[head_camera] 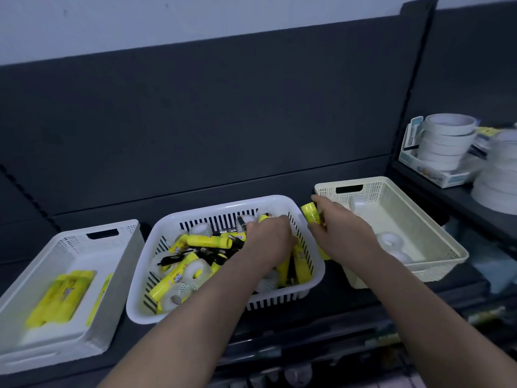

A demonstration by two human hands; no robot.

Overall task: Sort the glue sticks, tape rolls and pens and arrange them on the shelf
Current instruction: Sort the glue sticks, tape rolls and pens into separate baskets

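While scanning from the far left, found a white bin (123, 264) resting on the dark shelf (321, 309), with sorted glue sticks (60, 295), yellow and blurred, lying flat on its floor. Just right of it, and apart from it, met a white slotted basket (223, 203) filled with a jumble: mixed glue sticks (209, 240), loose tape rolls (195, 271) of clear plastic, and black pens (207, 254) crossing one another. Saw the left hand (265, 239) sunk into the far right part of that jumble, back turned upward, fingers bent down among the items and hidden there; could not tell whether pinching anything. Further right, above the gap between the slotted basket and the next one, saw the right hand (335, 222) curled round 1 held glue stick (310, 215), yellow, poking out on the hand's left side, with the forefinger stretched toward the back wall. Beside that, noted a cream basket (391, 183) on the same shelf, holding at least 3 sorted tape rolls (387, 239), clear, well spread over its floor. At the far right, on a higher ledge, made out stacked white tape rolls (447, 141) standing in an open carton (436, 175), and a 2nd blurred stack (500, 175) near the frame's edge.
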